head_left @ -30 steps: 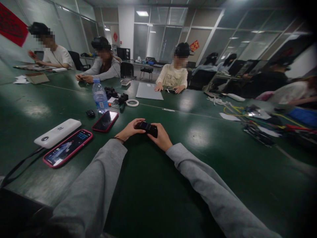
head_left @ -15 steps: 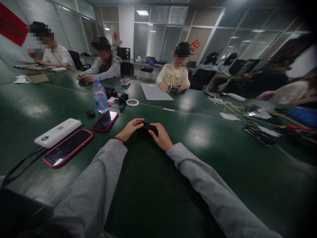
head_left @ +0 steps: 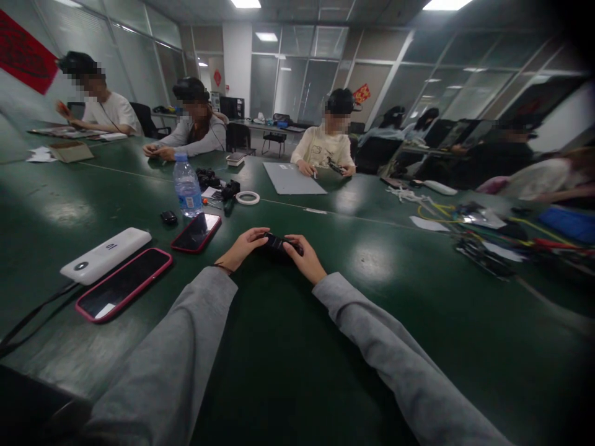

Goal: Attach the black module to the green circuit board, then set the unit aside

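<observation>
A small black device (head_left: 275, 243), its exact kind too dark to make out, is held between my two hands just above or on the green table (head_left: 279, 347). My left hand (head_left: 246, 246) grips its left end, thumb on the near side and fingers along the far edge. Around its right end closes my right hand (head_left: 304, 255), with the thumb over the front. Left of my hands lie a red-edged phone (head_left: 196, 233), a second red-cased phone (head_left: 125, 285) and a white power bank (head_left: 106, 254) with a black cable.
A water bottle (head_left: 186, 186), a white tape roll (head_left: 247, 197) and a small black case (head_left: 168, 217) stand beyond the phones. A grey panel (head_left: 294, 178) lies before a person across the table. Cables and tools (head_left: 486, 254) clutter the right side.
The view has tilted up slightly, so things sit lower. My right fingers have shifted on the black device, showing more of its middle. Across the table, a person's held item has turned.
</observation>
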Motion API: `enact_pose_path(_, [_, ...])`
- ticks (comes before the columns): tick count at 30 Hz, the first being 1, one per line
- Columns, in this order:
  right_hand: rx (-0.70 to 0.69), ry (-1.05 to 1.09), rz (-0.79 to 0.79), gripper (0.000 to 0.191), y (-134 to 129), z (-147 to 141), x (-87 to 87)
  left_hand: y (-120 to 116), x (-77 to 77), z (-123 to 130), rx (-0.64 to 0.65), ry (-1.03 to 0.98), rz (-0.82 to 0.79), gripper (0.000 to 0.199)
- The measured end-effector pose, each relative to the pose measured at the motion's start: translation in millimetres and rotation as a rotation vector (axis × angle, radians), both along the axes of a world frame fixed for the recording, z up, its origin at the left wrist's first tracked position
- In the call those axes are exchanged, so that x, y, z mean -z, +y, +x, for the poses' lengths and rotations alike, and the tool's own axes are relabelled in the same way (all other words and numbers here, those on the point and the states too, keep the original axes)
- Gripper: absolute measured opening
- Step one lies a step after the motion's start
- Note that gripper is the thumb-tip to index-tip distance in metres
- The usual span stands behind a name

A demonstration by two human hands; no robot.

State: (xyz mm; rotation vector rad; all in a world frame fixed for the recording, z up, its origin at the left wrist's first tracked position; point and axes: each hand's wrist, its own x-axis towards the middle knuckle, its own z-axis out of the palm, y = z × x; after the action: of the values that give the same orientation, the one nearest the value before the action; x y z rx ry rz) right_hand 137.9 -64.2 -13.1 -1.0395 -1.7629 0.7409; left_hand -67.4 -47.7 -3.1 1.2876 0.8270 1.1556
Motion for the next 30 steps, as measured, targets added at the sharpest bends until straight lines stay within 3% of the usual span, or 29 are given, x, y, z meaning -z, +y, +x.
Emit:
enact_pose_path(4, [-0.048, 0.171, -0.202, 0.043, 5.2, 1.8, 4.6, -0.6, -0.3, 3.4, -0.077, 0.042, 0.025, 0.042])
enact_pose_path(12, [-0.161, 0.125, -0.485, 0.055, 5.1, -7.1, -6.5, 2.1, 7.4, 5.9, -0.126, 0.12, 0.086, 0.042])
enact_pose_path(16, [-0.185, 0.036, -0.473, 0.07, 5.5, -14.1, -14.6, 4.2, 11.1, 6.4, -0.171, 0.172, 0.165, 0.04])
enact_pose_path(20, [-0.181, -0.131, -0.316, 0.085, 5.7, -20.6, -18.9, 5.8, 13.5, 6.6, -0.22, 0.277, 0.214, 0.038])
enact_pose_path(22, [-0.155, -0.121, -0.312, 0.081, 6.9, -22.5, -20.6, 6.4, 14.2, 6.4, -0.234, 0.303, 0.234, 0.038])
enact_pose_path(27, [-0.157, 0.138, -0.629, 0.063, 14.2, -18.2, -25.9, 5.5, 13.1, 7.0, -0.217, 0.338, 0.238, 0.04])
enact_pose_path(30, [-0.191, 0.208, -0.692, 0.067, 16.7, -15.5, -27.6, 0.1, 9.2, 6.8, -0.257, 0.464, 0.274, 0.041])
